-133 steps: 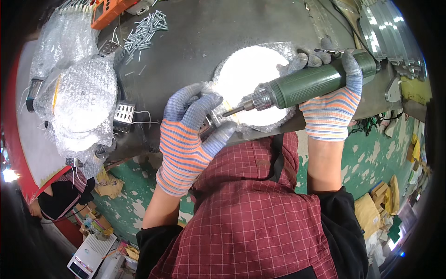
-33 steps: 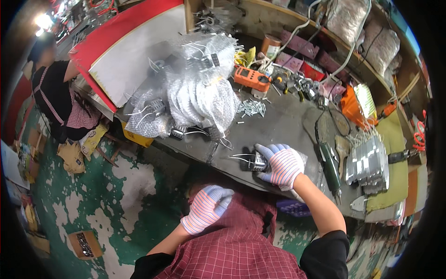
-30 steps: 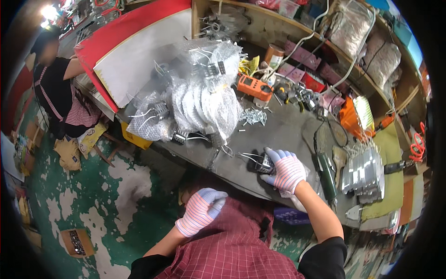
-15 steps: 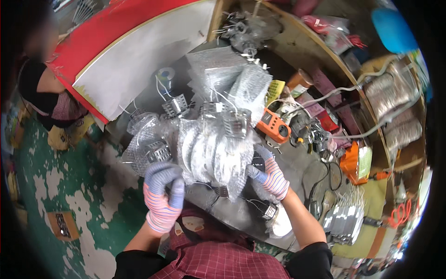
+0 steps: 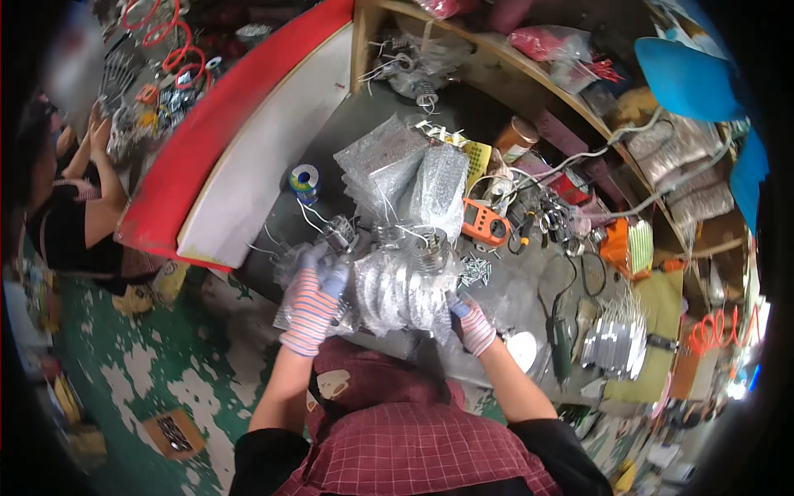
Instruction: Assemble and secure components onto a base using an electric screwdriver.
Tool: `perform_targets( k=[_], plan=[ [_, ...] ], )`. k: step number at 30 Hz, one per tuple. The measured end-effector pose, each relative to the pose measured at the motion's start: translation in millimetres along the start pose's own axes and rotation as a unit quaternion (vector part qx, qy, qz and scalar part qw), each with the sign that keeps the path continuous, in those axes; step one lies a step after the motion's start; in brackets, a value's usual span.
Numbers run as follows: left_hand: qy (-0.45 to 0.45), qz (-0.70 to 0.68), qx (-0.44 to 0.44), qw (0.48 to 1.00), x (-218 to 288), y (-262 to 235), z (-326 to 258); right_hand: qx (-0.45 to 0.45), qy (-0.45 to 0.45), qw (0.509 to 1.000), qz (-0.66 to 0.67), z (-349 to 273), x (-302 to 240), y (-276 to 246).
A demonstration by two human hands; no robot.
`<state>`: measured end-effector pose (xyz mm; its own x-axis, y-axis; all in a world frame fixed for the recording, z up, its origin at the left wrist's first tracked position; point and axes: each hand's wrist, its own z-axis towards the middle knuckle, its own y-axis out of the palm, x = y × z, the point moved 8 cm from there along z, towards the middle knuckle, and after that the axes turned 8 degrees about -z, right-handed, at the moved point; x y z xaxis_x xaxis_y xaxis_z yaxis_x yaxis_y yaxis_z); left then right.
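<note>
A row of bubble-wrapped parts [image 5: 405, 298] lies on the grey bench in front of me, with metal pieces with slots and white wires showing at its far end. My right hand [image 5: 475, 327], in a striped glove, is at the row's right end, fingers bent against the wrap and partly hidden. To the left, my left hand [image 5: 313, 312], gloved alike, reaches over another bubble-wrapped part [image 5: 288, 263] with fingers apart. Just beyond it lies a slotted metal piece [image 5: 339, 234] with white wires. Behind the row stand a stack of flat bubble-wrap bags [image 5: 382, 157] and a wrapped block [image 5: 438, 190].
An orange meter [image 5: 486, 223] and loose screws [image 5: 475, 270] are right of the row. Farther right lie a dark green power tool [image 5: 562, 351] and silver wired strips [image 5: 614, 343]. A solder reel [image 5: 304, 183] stands near the white board [image 5: 273, 140]. Another person [image 5: 87, 227] works at left.
The view has swung, bringing more of the left bench in. My left hand has moved forward from near my body to the left wrapped part. My right hand stays by the row's right end.
</note>
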<state>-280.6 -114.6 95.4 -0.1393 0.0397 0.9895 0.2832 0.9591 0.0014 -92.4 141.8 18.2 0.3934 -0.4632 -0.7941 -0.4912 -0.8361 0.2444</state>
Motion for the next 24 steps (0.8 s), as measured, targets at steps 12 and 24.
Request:
perform_targets(
  k=[12, 24],
  plan=[
    [-0.147, -0.011, -0.162, 0.976, -38.9, 2.6, 38.6, -0.034, 0.027, 0.992, 0.117, 27.3, 43.0, -3.5],
    [-0.154, 0.094, -0.218, 0.959, -48.8, 31.7, 59.3, -0.157, 0.074, 0.972, 0.159, 48.1, 31.5, 3.0]
  ],
)
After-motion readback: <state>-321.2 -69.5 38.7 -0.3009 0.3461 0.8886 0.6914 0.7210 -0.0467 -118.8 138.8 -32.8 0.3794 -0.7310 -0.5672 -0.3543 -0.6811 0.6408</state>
